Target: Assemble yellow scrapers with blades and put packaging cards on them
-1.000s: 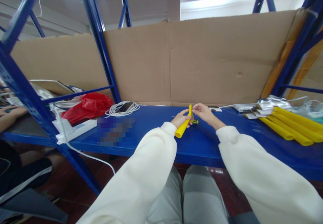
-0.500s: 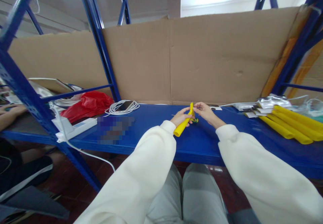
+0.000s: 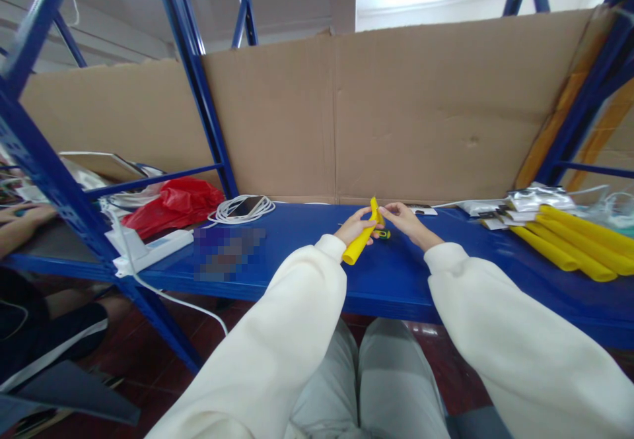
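Note:
A yellow tube-like piece (image 3: 357,246) is held above the blue table (image 3: 307,228), its wide end toward me and its upper end narrow and bent. My left hand (image 3: 352,227) is wrapped round its middle. At the upper end, the fingertips of my right hand (image 3: 400,220) are pinched together against the yellow material. Just behind the fingers lies a small green and black object (image 3: 383,234), partly hidden by my left hand. Several yellow rolls (image 3: 577,247) lie at the right beside silvery packets (image 3: 539,198).
At the left are a white power strip (image 3: 163,251), a red plastic bag (image 3: 181,204) and a coiled white cable (image 3: 225,211) round a phone (image 3: 247,206). Cardboard (image 3: 396,115) stands behind the table. Another person's hand (image 3: 24,221) is at the far left.
The upper end of the yellow piece now bends over toward my right fingers. Both hands have otherwise barely moved, and the view has shifted slightly.

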A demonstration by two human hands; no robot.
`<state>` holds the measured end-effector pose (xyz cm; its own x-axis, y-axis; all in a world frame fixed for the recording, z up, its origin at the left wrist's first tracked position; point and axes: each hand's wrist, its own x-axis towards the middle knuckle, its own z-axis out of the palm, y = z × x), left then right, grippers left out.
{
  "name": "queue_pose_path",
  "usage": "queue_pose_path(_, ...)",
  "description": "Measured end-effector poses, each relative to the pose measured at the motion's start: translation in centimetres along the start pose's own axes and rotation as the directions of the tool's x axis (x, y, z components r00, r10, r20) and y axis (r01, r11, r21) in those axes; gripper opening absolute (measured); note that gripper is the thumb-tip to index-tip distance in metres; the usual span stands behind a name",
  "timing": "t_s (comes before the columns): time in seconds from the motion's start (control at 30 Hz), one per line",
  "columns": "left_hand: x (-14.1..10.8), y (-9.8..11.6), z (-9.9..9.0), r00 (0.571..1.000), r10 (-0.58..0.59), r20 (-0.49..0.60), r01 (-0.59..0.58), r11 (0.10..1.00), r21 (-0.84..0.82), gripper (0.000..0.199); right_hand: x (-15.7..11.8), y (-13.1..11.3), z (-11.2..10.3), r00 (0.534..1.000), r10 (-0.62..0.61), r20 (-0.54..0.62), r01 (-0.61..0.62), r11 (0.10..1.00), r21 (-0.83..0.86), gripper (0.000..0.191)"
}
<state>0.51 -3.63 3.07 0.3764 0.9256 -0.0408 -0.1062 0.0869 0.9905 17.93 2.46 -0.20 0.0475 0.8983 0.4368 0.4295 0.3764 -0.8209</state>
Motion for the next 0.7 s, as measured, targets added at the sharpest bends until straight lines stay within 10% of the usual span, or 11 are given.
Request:
queue_pose_path(0.17,0.0,0.0,-0.1,0.990,-0.005,-0.141,0.000,0.999,-0.034,0.058,-0.4,-0.5,-1.2,0.984,-0.084,0.154,0.125,0.953,-0.275,0.030)
queue_pose_path(0.33,0.0,0.0,-0.2,0.977,-0.016,-0.215,0.012,1.000,-0.020,0.059,-1.3,-1.0,-1.7,0.851,-0.067,0.520,0.267,0.909,-0.321,0.028)
queue_pose_path(0.7,0.3,0.0,-0.5,0.964,0.005,-0.267,-0.014,0.999,-0.032,0.054,-0.3,0.1,-3.2,0.908,-0.105,0.405,0.179,0.972,-0.151,0.025)
